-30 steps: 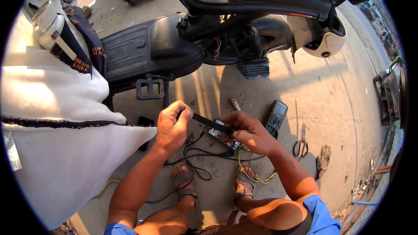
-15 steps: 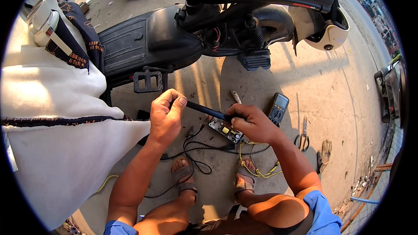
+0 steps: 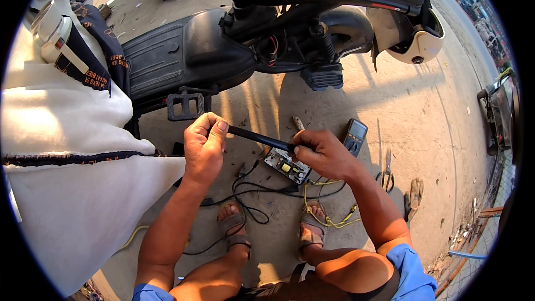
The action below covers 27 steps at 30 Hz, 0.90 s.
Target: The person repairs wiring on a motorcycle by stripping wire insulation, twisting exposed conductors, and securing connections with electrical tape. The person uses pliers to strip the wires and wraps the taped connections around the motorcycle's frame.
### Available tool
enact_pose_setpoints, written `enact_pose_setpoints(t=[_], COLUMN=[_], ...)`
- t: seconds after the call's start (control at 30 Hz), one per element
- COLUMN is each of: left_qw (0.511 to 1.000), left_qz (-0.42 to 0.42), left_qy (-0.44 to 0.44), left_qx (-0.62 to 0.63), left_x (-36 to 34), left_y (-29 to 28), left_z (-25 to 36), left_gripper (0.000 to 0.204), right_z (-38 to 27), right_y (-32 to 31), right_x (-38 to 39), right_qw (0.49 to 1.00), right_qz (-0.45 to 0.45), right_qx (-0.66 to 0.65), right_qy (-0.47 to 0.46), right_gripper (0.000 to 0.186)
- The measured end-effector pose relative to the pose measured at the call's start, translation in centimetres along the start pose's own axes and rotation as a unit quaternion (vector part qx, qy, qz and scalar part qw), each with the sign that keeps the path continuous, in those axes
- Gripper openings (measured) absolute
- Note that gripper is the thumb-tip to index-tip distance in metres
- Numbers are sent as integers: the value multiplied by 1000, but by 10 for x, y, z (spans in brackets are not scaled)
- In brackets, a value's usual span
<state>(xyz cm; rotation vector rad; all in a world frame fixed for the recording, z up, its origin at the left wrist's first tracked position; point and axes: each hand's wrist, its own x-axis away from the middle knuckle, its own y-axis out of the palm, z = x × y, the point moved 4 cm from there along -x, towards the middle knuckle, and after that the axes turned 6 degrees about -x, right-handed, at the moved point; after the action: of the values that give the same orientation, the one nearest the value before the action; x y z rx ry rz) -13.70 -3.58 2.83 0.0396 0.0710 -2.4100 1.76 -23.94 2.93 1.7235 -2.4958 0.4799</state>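
A long black strip (image 3: 259,136) is stretched between my two hands; whether it is tape or flat tubing I cannot tell. My left hand (image 3: 204,147) pinches its left end between thumb and fingers. At the other end, my right hand (image 3: 323,155) is closed on it, thumb on top. Below the right hand, a bare circuit board (image 3: 285,167) with yellow and white components lies on the ground, its near right part beside that hand. Black cables (image 3: 245,187) and a yellow wire (image 3: 329,222) run around the board, near my sandalled feet.
A multimeter (image 3: 355,135) lies beyond my right hand, with scissors (image 3: 388,171) further right. A wooden-handled tool (image 3: 298,123) rests behind the board. A black electric scooter (image 3: 217,44) stands across the far side, with a white helmet (image 3: 426,44) on it. White padded fabric (image 3: 83,200) hangs at left.
My left hand has shifted slightly left, so a little more of the black strip shows between the hands. The right hand keeps its grip.
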Motion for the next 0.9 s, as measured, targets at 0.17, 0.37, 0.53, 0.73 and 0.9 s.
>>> enact_pose_setpoints(t=[0.17,0.37,0.53,0.73,0.9], left_qw=[999,980,974,974,966], left_qz=[-19,-67,-62,-40,-64], left_qy=[-26,-107,-113,-111,-136], left_qx=[31,151,186,193,212], left_x=[1,-2,-2,-3,-1], left_y=[2,4,2,0,6], left_z=[-8,-26,-33,-32,-33], left_gripper=[21,18,18,16,15], right_z=[0,0,-2,8,10], right_y=[-4,-9,-12,-17,-17], right_x=[0,2,3,2,0], right_qw=[996,992,992,990,992], right_qz=[17,20,17,6,22], right_qx=[-83,-126,-123,-140,-117], right_qy=[-22,-8,0,4,37], right_gripper=[22,20,23,28,26])
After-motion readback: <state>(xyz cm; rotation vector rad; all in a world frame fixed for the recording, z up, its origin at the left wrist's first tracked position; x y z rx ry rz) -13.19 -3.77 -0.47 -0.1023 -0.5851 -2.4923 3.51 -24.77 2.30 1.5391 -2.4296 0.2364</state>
